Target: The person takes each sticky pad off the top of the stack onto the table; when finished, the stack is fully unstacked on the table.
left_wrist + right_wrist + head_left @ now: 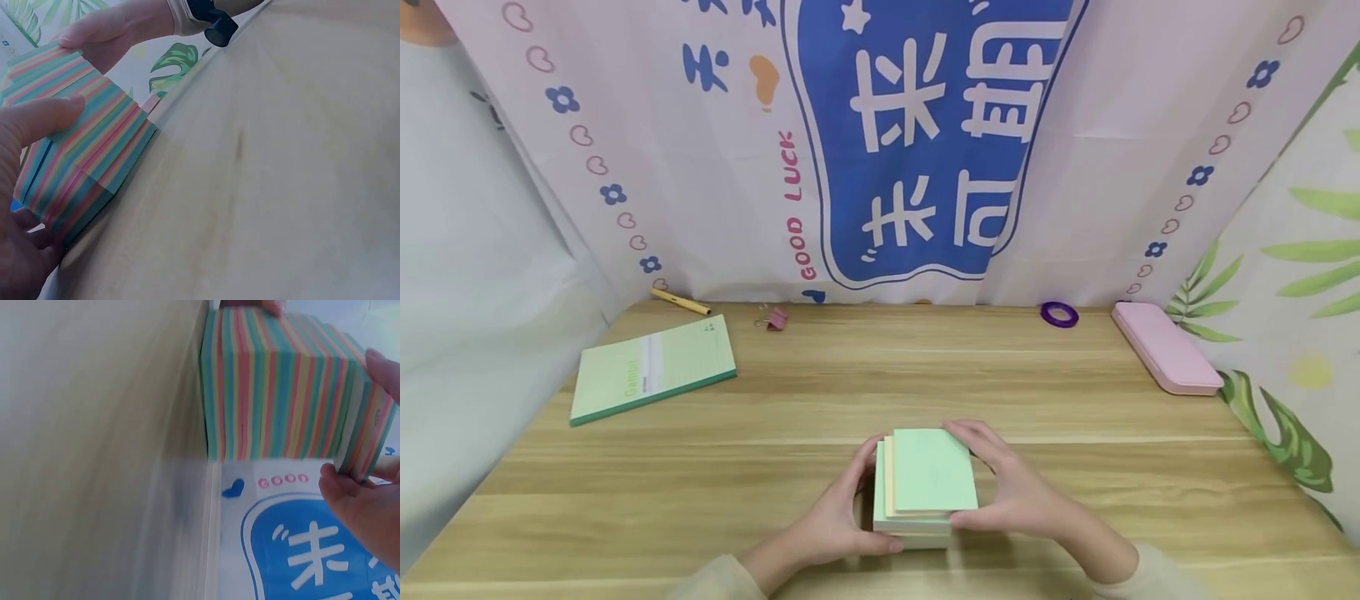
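A tall stack of sticky note pads point(912, 542) stands near the table's front edge, its sides striped green, pink, yellow and blue in both wrist views. My left hand point(831, 523) grips the stack from the left, thumb on the near face and fingers at the far side. From the right, my right hand point(1018, 493) holds the top pad point(374, 428) between thumb and fingers, at the upper end of the stack. That green-topped pad sits slightly offset to the right over the cream and green layers beneath.
A green notebook point(655, 367) lies at the left, with a yellow pen point(681, 302) behind it. Along the back are a pink binder clip point(777, 319) and a purple tape roll point(1059, 314). A pink case point(1167, 348) lies at the right. Printed cloth hangs behind the table.
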`<state>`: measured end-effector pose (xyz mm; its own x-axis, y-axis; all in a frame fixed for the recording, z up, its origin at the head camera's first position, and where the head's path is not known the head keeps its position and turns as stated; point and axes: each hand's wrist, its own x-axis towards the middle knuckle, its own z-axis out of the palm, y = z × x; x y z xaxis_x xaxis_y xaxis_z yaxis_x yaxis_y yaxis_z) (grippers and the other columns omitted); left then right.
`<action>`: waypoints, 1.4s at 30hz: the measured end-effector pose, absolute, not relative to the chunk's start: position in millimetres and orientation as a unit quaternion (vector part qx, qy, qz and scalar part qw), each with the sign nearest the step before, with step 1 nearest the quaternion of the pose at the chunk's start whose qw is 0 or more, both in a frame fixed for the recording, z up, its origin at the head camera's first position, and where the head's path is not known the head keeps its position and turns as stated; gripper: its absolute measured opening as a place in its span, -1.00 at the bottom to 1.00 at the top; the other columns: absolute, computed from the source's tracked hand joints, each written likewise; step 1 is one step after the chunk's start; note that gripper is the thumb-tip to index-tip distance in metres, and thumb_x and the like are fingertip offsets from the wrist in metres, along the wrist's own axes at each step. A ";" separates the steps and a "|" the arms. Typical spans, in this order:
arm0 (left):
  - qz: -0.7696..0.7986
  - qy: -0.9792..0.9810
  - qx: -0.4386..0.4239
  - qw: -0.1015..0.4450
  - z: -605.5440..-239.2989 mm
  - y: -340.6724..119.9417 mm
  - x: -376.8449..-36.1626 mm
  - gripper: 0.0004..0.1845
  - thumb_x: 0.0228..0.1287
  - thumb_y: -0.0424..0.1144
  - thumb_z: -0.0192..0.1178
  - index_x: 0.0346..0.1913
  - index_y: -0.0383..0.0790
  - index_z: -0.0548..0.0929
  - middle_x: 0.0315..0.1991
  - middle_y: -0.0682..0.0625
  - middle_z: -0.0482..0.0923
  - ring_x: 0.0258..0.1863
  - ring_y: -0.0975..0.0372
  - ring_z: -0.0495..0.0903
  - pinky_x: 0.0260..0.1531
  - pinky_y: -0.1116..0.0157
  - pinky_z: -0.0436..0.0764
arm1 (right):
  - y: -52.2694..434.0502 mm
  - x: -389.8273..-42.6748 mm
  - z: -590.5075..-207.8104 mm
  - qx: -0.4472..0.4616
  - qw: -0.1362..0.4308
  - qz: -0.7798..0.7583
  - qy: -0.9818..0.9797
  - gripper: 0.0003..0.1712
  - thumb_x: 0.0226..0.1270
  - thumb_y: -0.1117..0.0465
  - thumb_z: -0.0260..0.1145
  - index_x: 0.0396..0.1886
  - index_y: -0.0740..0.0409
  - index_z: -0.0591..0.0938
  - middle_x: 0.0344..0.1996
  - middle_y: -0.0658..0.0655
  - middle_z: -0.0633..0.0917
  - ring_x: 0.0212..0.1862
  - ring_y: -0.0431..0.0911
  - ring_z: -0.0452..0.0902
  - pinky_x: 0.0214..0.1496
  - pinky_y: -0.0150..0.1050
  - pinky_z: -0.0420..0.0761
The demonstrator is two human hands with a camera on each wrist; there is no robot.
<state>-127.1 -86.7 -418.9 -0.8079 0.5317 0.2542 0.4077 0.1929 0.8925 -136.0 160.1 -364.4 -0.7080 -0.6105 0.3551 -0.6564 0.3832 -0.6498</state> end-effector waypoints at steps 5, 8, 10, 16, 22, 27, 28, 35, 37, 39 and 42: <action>0.565 0.760 0.315 0.062 -419.8 -86.7 -128.1 0.12 -0.31 -0.11 0.43 0.30 0.09 -0.13 0.09 0.10 0.23 0.05 0.20 0.24 0.05 0.09 0.17 | 148.4 -134.7 -365.8 0.380 0.034 0.416 -0.825 0.04 -0.26 -0.03 0.44 0.27 0.04 0.16 0.12 0.05 0.28 0.10 0.00 0.22 -0.03 0.12 0.28; 0.557 0.761 0.328 0.051 -421.3 -86.5 -128.4 0.14 -0.33 -0.12 0.44 0.30 0.06 -0.14 0.09 0.09 0.23 0.03 0.19 0.26 0.05 0.13 0.17 | 143.8 -133.5 -365.3 0.377 0.034 0.432 -0.819 0.03 -0.25 0.00 0.45 0.27 0.03 0.16 0.13 0.04 0.27 0.11 0.01 0.20 -0.04 0.16 0.25; 0.549 0.767 0.328 0.047 -422.1 -87.0 -128.4 0.15 -0.35 -0.12 0.45 0.29 0.07 -0.14 0.09 0.11 0.22 0.04 0.20 0.26 0.05 0.14 0.18 | 142.0 -133.6 -365.3 0.379 0.034 0.452 -0.807 0.02 -0.25 0.06 0.45 0.27 0.06 0.16 0.13 0.08 0.27 0.12 0.04 0.18 -0.02 0.18 0.23; 0.536 0.777 0.326 0.039 -423.1 -88.0 -129.6 0.18 -0.42 -0.13 0.47 0.29 0.08 -0.13 0.08 0.11 0.24 0.02 0.19 0.28 0.04 0.07 0.18 | 141.8 -142.0 -357.7 0.388 0.021 0.514 -0.765 0.02 -0.28 0.28 0.45 0.25 0.22 0.15 0.14 0.22 0.23 0.15 0.08 0.12 0.14 -0.07 0.13; 0.545 0.777 0.311 0.051 -416.4 -87.8 -126.3 0.18 -0.43 -0.18 0.47 0.28 0.07 -0.12 0.04 0.11 0.25 -0.03 0.22 0.31 0.02 0.11 0.20 | 145.8 -176.9 -340.7 0.321 -0.001 0.558 -0.765 -0.02 -0.23 0.33 0.43 0.25 0.28 0.14 0.20 0.22 0.15 0.23 -0.01 0.02 0.16 -0.32 0.06; 0.549 0.777 0.299 0.065 -399.4 -86.2 -118.2 0.14 -0.40 -0.27 0.45 0.28 -0.07 -0.10 0.02 0.05 0.26 -0.03 0.18 0.30 0.00 0.06 0.19 | 142.8 -228.9 -337.5 0.279 -0.011 0.583 -0.763 -0.06 -0.18 0.40 0.39 0.24 0.35 0.11 0.21 0.26 0.14 0.21 0.01 0.06 0.16 -0.26 0.11; 0.551 0.777 0.297 0.068 -398.2 -86.3 -117.7 0.14 -0.39 -0.28 0.45 0.28 -0.08 -0.11 0.02 0.04 0.26 -0.03 0.17 0.30 0.00 0.04 0.19 | 140.3 -240.2 -337.7 0.276 -0.009 0.579 -0.768 -0.06 -0.17 0.39 0.40 0.24 0.34 0.12 0.20 0.26 0.15 0.20 0.02 0.08 0.16 -0.24 0.11; 0.539 0.779 0.311 0.073 -419.9 -89.0 -125.4 0.19 -0.34 -0.12 0.44 0.30 0.09 -0.23 0.08 0.12 0.18 0.02 0.20 0.24 0.01 0.06 0.18 | 118.6 -297.2 -338.0 0.227 -0.018 0.517 -0.825 -0.02 -0.15 0.15 0.43 0.26 0.27 0.13 0.20 0.22 0.15 0.20 -0.02 0.08 0.16 -0.30 0.13; 0.542 0.775 0.319 0.067 -423.8 -89.0 -126.7 0.20 -0.34 -0.12 0.44 0.30 0.09 -0.24 0.09 0.10 0.17 0.02 0.18 0.24 0.00 0.04 0.18 | 112.4 -308.6 -339.7 0.218 -0.022 0.507 -0.834 -0.01 -0.15 0.14 0.43 0.26 0.29 0.12 0.20 0.23 0.15 0.21 -0.02 0.08 0.16 -0.30 0.13; 0.539 0.775 0.322 0.062 -425.2 -89.5 -127.0 0.20 -0.34 -0.12 0.44 0.30 0.08 -0.25 0.09 0.10 0.17 0.03 0.18 0.24 0.00 0.04 0.18 | 106.6 -319.3 -344.1 0.217 -0.030 0.500 -0.838 -0.02 -0.15 0.17 0.42 0.25 0.32 0.12 0.19 0.25 0.18 0.19 -0.01 0.11 0.16 -0.27 0.14; 0.534 0.781 0.319 0.057 -424.7 -89.7 -125.5 0.20 -0.35 -0.08 0.44 0.30 0.07 -0.23 0.08 0.11 0.19 0.03 0.20 0.25 0.02 0.06 0.17 | 100.4 -331.3 -356.2 0.219 -0.043 0.487 -0.844 -0.05 -0.16 0.22 0.42 0.22 0.37 0.14 0.10 0.29 0.29 0.08 0.01 0.25 0.09 -0.21 0.26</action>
<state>-125.5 -89.7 -424.7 -0.7904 0.5586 0.2514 0.4374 0.2275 0.8700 -331.3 100.4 -356.2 -0.9006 -0.4116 0.1399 -0.3271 0.4297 -0.8417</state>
